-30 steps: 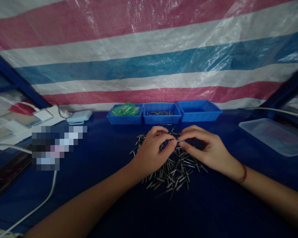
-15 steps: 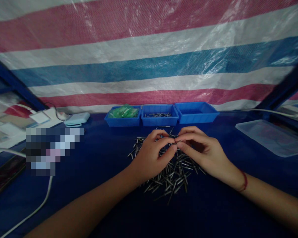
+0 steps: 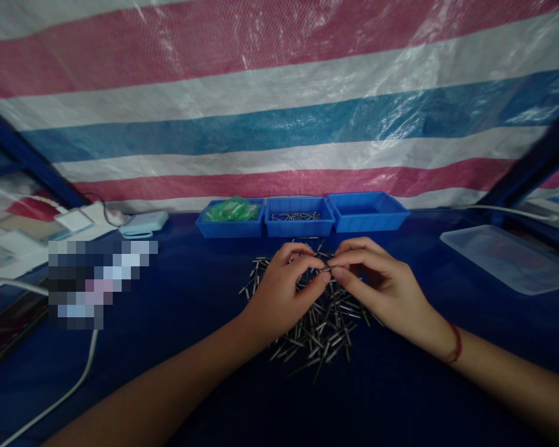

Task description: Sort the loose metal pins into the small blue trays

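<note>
Over a loose pile of blind rivets point(image 3: 323, 335), slim metal pins with a thicker sleeve, my two hands meet at the fingertips. A single blind rivet point(image 3: 328, 269) lies across the gap between them. My left hand point(image 3: 289, 288) pinches one end with thumb and forefinger. The other end is between the thumb and fingers of my right hand point(image 3: 384, 276), which wears a red cord at the wrist. Part of the pile is hidden beneath both hands.
Behind the pile stand three blue bins: one with a green plastic bag point(image 3: 233, 210), a middle bin point(image 3: 299, 228) with metal pins, and a right bin point(image 3: 370, 220). A clear plastic lid point(image 3: 507, 257) lies right. A white cable point(image 3: 90, 366) runs along the left.
My fingertips have drawn slightly apart, and more of the rivet shows between them. The pile and the bins stay as they were.
</note>
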Demonstrator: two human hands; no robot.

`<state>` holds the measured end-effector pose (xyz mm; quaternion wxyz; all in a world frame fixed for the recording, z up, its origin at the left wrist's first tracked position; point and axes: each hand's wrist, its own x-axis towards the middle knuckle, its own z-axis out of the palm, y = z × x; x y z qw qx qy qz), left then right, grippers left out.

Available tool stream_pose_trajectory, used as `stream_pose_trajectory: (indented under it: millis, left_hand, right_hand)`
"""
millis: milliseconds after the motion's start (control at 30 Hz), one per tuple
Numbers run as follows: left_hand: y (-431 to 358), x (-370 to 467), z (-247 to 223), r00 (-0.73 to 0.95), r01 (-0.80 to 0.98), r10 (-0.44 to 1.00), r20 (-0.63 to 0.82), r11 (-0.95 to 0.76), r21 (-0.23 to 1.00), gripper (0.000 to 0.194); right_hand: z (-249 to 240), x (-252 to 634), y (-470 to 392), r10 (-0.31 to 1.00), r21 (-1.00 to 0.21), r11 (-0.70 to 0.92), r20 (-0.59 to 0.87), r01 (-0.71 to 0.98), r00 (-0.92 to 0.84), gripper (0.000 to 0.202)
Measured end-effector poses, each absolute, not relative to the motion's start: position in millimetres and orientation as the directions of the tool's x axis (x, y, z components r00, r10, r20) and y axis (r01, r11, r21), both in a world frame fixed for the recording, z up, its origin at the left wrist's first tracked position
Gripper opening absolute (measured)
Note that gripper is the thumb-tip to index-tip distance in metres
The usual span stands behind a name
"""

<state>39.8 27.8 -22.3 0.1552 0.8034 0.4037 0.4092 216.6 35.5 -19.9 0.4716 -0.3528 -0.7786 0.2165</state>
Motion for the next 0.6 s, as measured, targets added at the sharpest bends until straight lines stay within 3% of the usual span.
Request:
stream_pose_trajectory:
  millis: [300, 600]
  left_hand:
    - [24.3, 36.6, -19.3, 0.301, 0.561, 0.713, 0.634, -0.670, 0.487, 0.008]
    - [24.2, 36.8, -16.7, 0.309, 0.604, 0.711, 0.631, -0.660, 0.448, 0.010]
  right_hand:
    - [-21.4, 216.5, 38.1, 0.766, -0.675, 0.643, 0.563, 0.361, -0.312, 0.005]
    - [-27.3, 214.7, 39.0, 0.751, -0.675, 0.657, 0.552, 0.335, -0.362, 0.009]
